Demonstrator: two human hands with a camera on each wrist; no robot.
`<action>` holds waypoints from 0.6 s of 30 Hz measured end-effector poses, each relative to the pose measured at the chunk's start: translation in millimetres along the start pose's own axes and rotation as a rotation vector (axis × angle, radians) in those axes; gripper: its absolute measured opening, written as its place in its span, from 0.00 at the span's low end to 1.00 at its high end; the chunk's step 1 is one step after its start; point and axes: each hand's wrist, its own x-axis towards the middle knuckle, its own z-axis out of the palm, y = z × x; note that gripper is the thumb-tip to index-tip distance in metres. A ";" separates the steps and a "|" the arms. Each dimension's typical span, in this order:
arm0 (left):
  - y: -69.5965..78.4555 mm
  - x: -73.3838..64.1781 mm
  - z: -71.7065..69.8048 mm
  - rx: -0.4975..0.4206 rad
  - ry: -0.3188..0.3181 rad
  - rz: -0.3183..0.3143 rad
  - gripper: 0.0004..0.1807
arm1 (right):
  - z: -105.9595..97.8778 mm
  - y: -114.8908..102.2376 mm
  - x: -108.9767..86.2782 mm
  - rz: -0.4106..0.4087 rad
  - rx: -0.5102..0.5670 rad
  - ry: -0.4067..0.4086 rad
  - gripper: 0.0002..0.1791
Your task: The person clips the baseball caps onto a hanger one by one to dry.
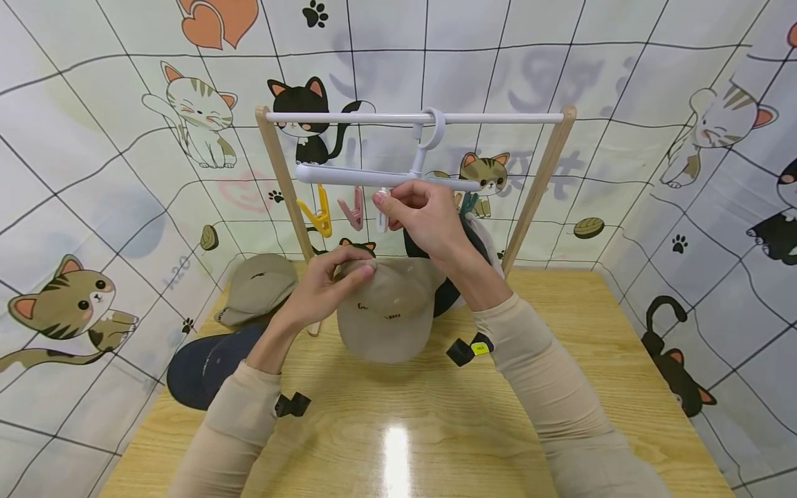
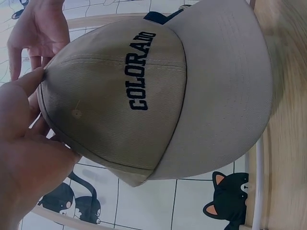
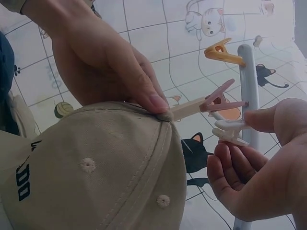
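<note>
My left hand (image 1: pixel 324 285) pinches the top of a beige baseball cap (image 1: pixel 387 328) between thumb and fingers. The cap hangs brim down over the table, and the left wrist view shows COLORADO lettered across its front (image 2: pixel 136 72). Above it, my right hand (image 1: pixel 432 218) pinches a white clip (image 1: pixel 382 216) with the thumb on one side and fingertips on the other. That clip hangs from a white hanger (image 1: pixel 361 176), beside a pink clip (image 1: pixel 355 209) and a yellow clip (image 1: pixel 320 214). In the right wrist view the cap's gathered crown (image 3: pixel 165 115) is below the white clip, apart from it.
The hanger hooks over the white bar (image 1: pixel 349 117) of a wooden-legged rack (image 1: pixel 542 180). A dark cap (image 1: pixel 445 297) is behind my right forearm, partly hidden, near a green clip (image 1: pixel 468 203). An olive cap (image 1: pixel 261 287) and a navy cap (image 1: pixel 202 366) lie left on the table (image 1: pixel 349 436).
</note>
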 end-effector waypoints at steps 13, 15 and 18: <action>3.2 9.4 2.5 -0.047 0.028 0.019 0.12 | -0.6 1.0 0.8 -0.002 0.023 -0.006 0.11; 4.2 11.3 2.8 -0.048 0.037 0.021 0.12 | -0.3 0.9 0.3 0.000 0.023 -0.004 0.11; 5.8 14.0 3.6 -0.044 0.052 0.018 0.12 | 0.1 0.6 -0.2 0.003 0.017 -0.005 0.11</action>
